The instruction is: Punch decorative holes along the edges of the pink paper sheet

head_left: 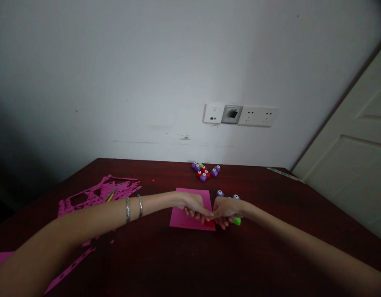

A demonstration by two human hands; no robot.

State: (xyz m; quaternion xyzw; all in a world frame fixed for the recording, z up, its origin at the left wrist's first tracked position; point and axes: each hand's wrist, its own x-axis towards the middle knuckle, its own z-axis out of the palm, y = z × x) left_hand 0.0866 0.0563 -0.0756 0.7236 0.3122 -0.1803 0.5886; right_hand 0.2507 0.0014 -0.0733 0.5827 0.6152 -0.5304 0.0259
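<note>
A pink paper sheet (190,218) lies on the dark red-brown table. Over its right edge my left hand (193,205) and my right hand (225,209) meet, with fingers curled and thumb tips together. Beneath them shows part of a red craft punch (210,223) at the sheet's edge; my fingers cover most of it. A green punch (236,221) sits beside my right hand, partly hidden. Just behind that hand stand a purple punch (220,193) and another purple punch (236,196).
Several purple, red and green punches (203,176) with round white tops cluster near the wall, beside two purple ones (214,172). Pink punched paper scraps (97,192) spread over the left side, with a yellow and dark pointed item (111,194) on them. Wall sockets (257,116) are above.
</note>
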